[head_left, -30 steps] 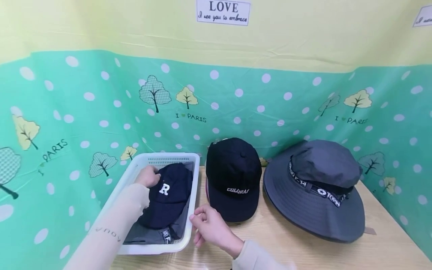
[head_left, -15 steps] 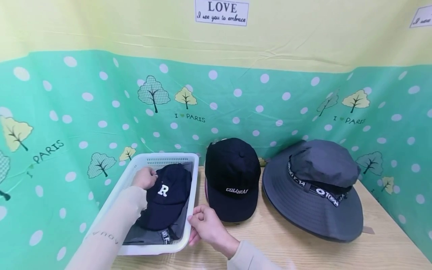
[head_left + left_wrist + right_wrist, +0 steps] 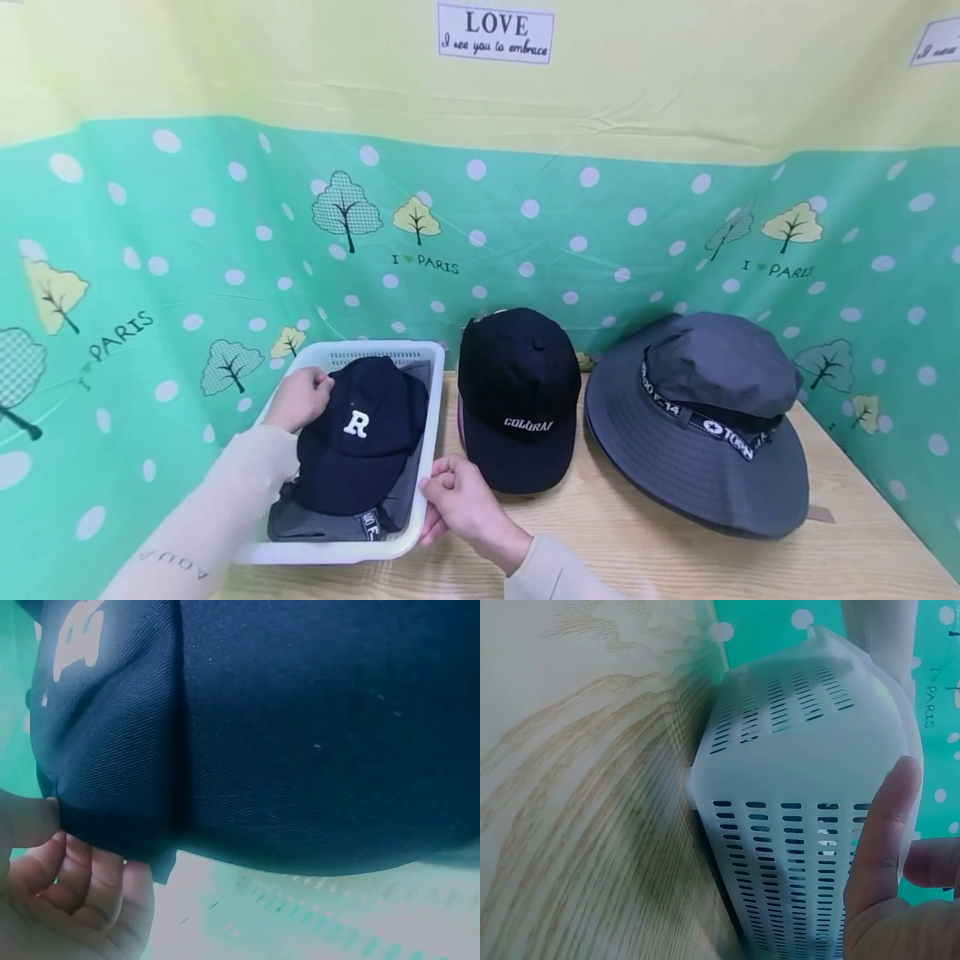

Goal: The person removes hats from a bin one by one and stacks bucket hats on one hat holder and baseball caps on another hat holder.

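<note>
A navy baseball cap (image 3: pixel 378 400) with a white R lies on a folded dark grey hat (image 3: pixel 315 527) inside the white basket (image 3: pixel 431 450). My left hand (image 3: pixel 302 398) pinches the cap's left edge between thumb and fingers. Close up in the left wrist view, the navy cap (image 3: pixel 300 742) fills most of the picture, its cloth edge held by my left hand (image 3: pixel 75 889). At the basket's right side, my right hand (image 3: pixel 468 507) grips the rim. The right wrist view shows the thumb and a finger of my right hand (image 3: pixel 889 877) on either side of that rim.
Right of the basket stands a black cap (image 3: pixel 517 375) lettered COLORAY. Farther right is a wide-brimmed grey hat (image 3: pixel 697 475) with a lettered band. All rest on a wooden table (image 3: pixel 637 550), with a patterned green and yellow curtain (image 3: pixel 525 200) behind and at the sides.
My left hand has moved left, pulling the cap's edge and shifting the navy cap slightly left in the basket. My right hand stays at the basket rim.
</note>
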Motion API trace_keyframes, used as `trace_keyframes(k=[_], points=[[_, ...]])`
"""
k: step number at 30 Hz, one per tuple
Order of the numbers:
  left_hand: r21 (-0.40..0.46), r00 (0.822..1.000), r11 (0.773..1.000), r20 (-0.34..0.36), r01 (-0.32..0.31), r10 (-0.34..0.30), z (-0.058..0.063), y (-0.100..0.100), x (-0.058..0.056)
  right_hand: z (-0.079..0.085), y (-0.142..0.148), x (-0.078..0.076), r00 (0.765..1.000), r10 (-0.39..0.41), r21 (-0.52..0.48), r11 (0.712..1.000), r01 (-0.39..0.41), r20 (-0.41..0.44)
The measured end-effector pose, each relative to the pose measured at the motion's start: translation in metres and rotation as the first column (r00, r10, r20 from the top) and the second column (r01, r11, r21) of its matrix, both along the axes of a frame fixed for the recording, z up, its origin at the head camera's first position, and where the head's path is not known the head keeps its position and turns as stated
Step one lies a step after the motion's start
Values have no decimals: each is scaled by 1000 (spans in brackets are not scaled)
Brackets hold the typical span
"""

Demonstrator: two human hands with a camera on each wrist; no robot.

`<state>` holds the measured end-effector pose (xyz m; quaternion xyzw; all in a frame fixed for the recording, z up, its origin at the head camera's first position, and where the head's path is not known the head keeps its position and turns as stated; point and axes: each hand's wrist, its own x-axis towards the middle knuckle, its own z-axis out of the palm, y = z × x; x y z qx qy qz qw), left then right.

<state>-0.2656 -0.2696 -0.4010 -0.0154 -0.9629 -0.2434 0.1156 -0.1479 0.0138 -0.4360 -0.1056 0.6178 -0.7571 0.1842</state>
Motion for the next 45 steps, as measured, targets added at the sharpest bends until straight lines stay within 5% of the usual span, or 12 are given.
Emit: trace_keyframes(k=[11,27,38,41,45], points=[[22,984,998,-171,64,-59,23,5,26,0,1,1,1000,-3,-12,1000,3,13],[-56,884,991,-447,121,-133,66,37,65,-2,2,0,1000,-4,-27,1000,4,26],[25,814,996,-578,85,-55,90,41,89,4,8,-1,999,-34,9,999,35,-12],[89,823,993,-568,79,-15,98,41,93,8,10,-3,997,-59,58,996,62,-57],[178,864,982,-502,66,33,106,43,100,13,13,-7,990,-75,98,991,87,-118]])
